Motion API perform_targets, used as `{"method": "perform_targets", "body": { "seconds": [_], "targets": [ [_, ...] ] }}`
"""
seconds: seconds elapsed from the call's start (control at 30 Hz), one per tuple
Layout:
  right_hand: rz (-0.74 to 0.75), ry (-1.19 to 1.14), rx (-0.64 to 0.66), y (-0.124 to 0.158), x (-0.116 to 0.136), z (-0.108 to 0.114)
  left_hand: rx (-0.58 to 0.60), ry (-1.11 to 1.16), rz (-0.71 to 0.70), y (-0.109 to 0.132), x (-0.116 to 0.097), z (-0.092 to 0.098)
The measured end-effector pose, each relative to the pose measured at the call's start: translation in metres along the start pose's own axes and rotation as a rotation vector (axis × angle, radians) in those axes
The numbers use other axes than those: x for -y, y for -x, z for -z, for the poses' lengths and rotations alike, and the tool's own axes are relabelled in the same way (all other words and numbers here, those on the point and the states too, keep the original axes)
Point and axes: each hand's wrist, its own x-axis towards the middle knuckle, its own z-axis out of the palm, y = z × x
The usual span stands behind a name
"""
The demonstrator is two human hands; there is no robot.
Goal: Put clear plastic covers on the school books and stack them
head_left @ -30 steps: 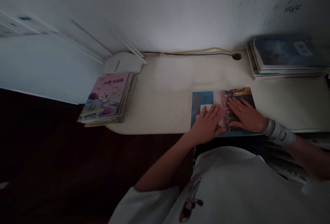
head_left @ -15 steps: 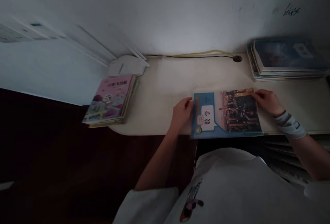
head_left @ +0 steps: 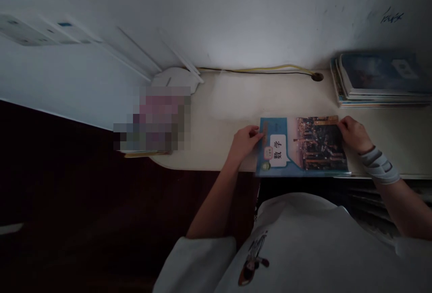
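Your book (head_left: 317, 146) lies flat on the counter (head_left: 216, 140), its near edge jutting a little over the counter's front. Your left hand (head_left: 245, 142) is narrowed, thumb and fingertips pinching the book's left edge; your right hand (head_left: 356, 135) is curled in, gripping its far right corner.

Because that near edge is unsupported, a tug toward you could tip the book off the counter. Pinching so little of it, an uneven pull could also crease the cover or let a corner slip.

On the book's white label (head_left: 277, 151) you can read 数学, turned sideways; the smaller print and the round badge are too faint to read. Beyond the book to its right, the stack of books (head_left: 378, 77) shows a pale label you cannot make out. The handwriting (head_left: 392, 15) on the wall above that stack is illegible too.
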Motion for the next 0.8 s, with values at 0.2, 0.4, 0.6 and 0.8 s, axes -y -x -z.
{"method": "perform_targets", "body": {
  "seconds": [0.2,0.4,0.6,0.8],
  "targets": [
    [-0.022,-0.084,0.022,-0.001,-0.008,0.001,-0.037,-0.131,-0.106,0.008,-0.004,-0.003],
    [0.203,0.187,-0.113,0.020,0.000,-0.002,-0.114,-0.408,-0.219,0.032,-0.007,-0.014],
    [0.445,0.262,-0.111,0.041,0.050,0.011,0.013,-0.540,-0.517,0.036,-0.045,-0.028],
    [0.719,0.261,0.142,0.064,0.086,-0.016,0.305,-0.687,-0.661,0.037,-0.083,-0.055]
  ]
}}
